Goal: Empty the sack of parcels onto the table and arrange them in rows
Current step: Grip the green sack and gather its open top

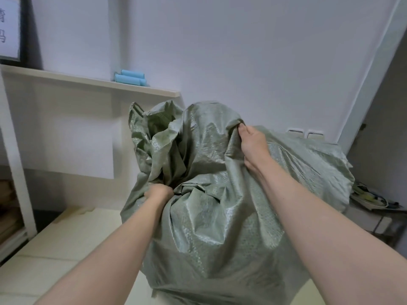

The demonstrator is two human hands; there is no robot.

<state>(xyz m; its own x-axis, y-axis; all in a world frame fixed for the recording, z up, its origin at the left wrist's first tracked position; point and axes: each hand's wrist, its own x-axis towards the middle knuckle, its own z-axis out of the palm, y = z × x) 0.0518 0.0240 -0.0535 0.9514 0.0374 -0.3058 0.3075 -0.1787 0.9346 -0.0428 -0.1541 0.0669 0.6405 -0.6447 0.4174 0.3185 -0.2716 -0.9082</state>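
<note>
The green woven sack (211, 227) stands bulging on the cream desk (55, 249), under the person's 2 hands. The left hand (159, 194) is fisted around bunched fabric at the sack's gathered neck. The right hand (253, 144), higher and farther out, pinches a fold near the top. Blue rolls (130, 79) lie on a shelf (66, 77) above and beyond the left hand.

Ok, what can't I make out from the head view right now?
- Parcels: none visible; the sack hides its contents.
- Left hand fingers: buried in the sack's folds.
- Sack's base: cut off by the bottom edge of the frame.
- Table beneath the sack: covered by it.
- Framed sign: cut by the left edge, text unreadable.
</note>
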